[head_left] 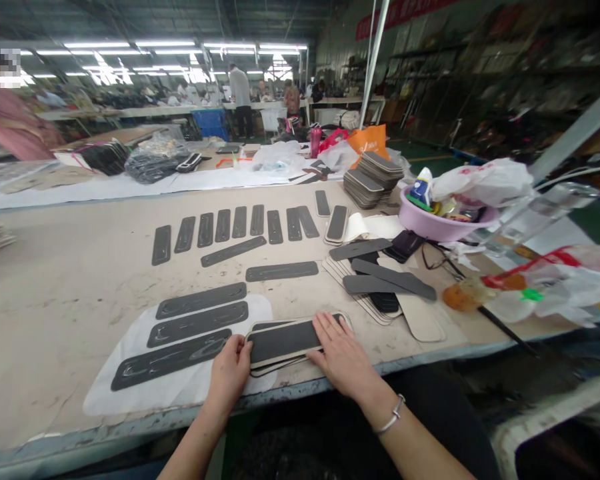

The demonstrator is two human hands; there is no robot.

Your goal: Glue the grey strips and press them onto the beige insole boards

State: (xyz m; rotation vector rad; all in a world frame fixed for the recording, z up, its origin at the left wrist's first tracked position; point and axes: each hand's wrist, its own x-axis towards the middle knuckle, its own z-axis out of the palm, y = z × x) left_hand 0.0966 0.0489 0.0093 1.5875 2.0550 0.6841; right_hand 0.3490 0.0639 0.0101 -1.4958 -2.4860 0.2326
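Observation:
A dark grey rounded strip (pixel 283 343) lies on a cream-edged panel, on top of a small stack at the table's front edge. My left hand (pixel 231 367) pinches the left end of the panel between thumb and fingers. My right hand (pixel 343 350) lies flat over its right end, fingers stretched out. To the left, several grey strips with shiny wet-looking streaks, one of them the nearest strip (pixel 173 360), rest on a white sheet (pixel 100 393). Behind them stands a row of shorter grey pieces (pixel 206 230) laid flat.
Cream panels and grey strips (pixel 390 283) are piled to the right. Beyond sit a purple basin (pixel 425 220) with bottles, a stack of finished-looking panels (pixel 370 180), a jar of amber stuff (pixel 463 297) and plastic bags (pixel 570 287). People work in the background.

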